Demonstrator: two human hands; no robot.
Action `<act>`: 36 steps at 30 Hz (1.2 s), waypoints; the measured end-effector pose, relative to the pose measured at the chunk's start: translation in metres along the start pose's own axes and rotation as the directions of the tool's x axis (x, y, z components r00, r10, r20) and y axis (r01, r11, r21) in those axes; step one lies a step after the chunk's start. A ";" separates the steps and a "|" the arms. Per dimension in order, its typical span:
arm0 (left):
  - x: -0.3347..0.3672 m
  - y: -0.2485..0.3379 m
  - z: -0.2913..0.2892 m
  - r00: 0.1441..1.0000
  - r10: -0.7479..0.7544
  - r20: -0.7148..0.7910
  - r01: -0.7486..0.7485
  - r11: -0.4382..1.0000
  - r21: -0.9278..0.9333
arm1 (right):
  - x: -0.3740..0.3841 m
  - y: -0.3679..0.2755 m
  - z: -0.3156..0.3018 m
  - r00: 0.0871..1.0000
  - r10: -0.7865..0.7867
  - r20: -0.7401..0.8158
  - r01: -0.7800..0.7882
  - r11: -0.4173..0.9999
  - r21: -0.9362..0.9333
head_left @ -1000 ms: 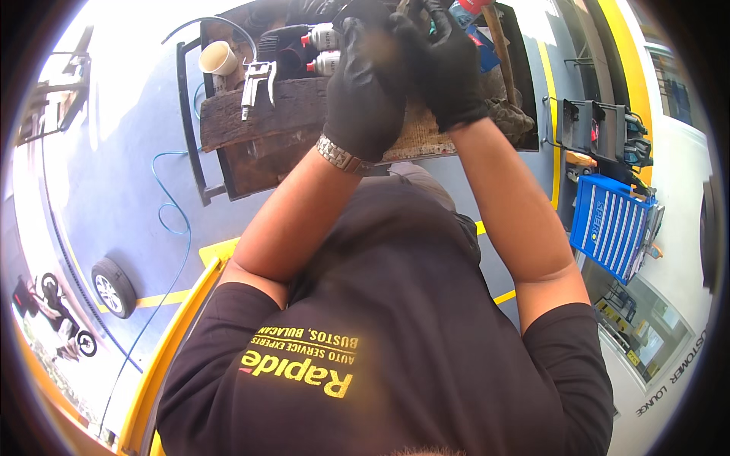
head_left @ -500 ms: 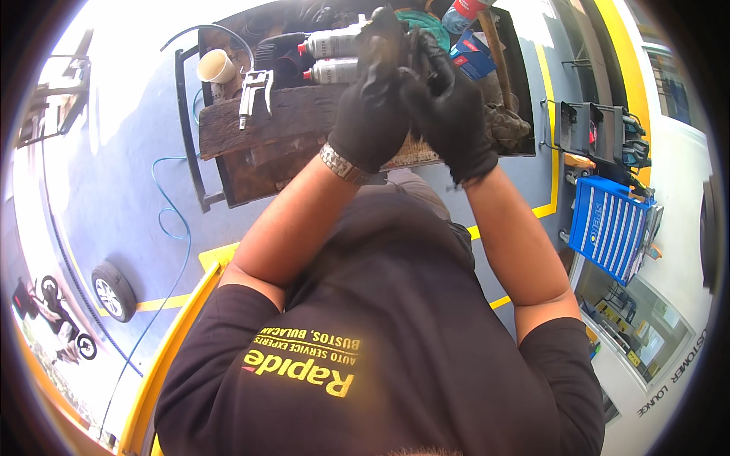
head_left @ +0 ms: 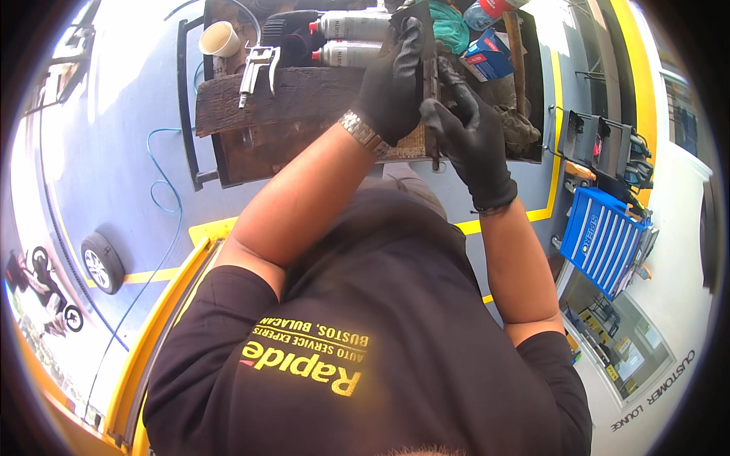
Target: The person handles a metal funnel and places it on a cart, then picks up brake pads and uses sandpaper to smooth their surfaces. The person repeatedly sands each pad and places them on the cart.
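Both my hands wear black gloves, and a dark flat plate (head_left: 429,68) stands nearly edge-on between them above a worn work table (head_left: 251,156). My left hand (head_left: 389,95) is closed on the plate's left side, its fingers curled near the upper part. On the other side my right hand (head_left: 477,140) grips it, thumb near the lower part and fingers stretched upward along it. The plate's narrow lower end sticks out below the hands. Its broad faces are mostly hidden, so its exact kind cannot be told. Two spray cans (head_left: 351,26) with red nozzles lie just left of my left hand.
On the table are a thick wooden block (head_left: 296,95), an air blow gun (head_left: 260,70), a paper cup (head_left: 219,39), a teal cloth (head_left: 449,29), a blue box (head_left: 488,58) and a wooden handle (head_left: 515,57). A blue tool cabinet (head_left: 604,239) stands right; a wheel (head_left: 102,263) lies left.
My hands were bunched together and blurred; now they are slightly apart with the plate plainly visible between them. My right hand has moved lower and to the right. The whole view has shifted a little.
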State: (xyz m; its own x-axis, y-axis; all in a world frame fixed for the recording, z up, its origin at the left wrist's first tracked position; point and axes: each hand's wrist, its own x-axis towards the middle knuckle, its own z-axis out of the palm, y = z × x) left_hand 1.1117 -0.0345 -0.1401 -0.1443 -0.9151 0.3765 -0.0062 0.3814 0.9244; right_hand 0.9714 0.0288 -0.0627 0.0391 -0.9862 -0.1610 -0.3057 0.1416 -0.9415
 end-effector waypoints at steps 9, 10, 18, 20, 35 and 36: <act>0.000 -0.024 -0.013 0.831 -0.545 0.113 0.311 0.287 -0.906 | -0.018 0.030 -0.036 0.920 0.034 0.391 -0.379 0.335 0.863; -0.002 -0.022 -0.016 0.825 -0.556 0.103 0.312 0.295 -0.903 | -0.019 0.028 -0.038 0.921 0.055 0.386 -0.378 0.372 0.848; -0.009 -0.027 -0.024 0.841 -0.535 0.080 0.304 0.344 -0.888 | -0.006 0.032 -0.050 0.938 0.030 0.345 -0.310 0.514 0.800; -0.013 -0.041 -0.026 0.975 -0.150 -0.164 0.122 0.978 -0.169 | -0.002 0.024 -0.052 0.937 0.023 0.349 -0.308 0.529 0.791; -0.012 -0.006 -0.019 0.998 0.000 -0.058 0.009 0.987 0.159 | 0.019 0.029 -0.042 0.995 -0.089 0.052 0.084 0.993 0.083; -0.016 -0.011 -0.017 0.994 0.104 -0.019 -0.090 0.926 0.367 | 0.023 0.027 -0.034 0.993 -0.116 -0.013 0.116 0.993 -0.008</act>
State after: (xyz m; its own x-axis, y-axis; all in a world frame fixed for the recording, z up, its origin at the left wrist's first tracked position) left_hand 1.1311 -0.0267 -0.1552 -0.1254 -0.8729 0.4715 -0.3561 0.4832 0.7998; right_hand 0.9320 0.0069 -0.0814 0.0619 -0.9970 -0.0469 -0.3066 0.0257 -0.9515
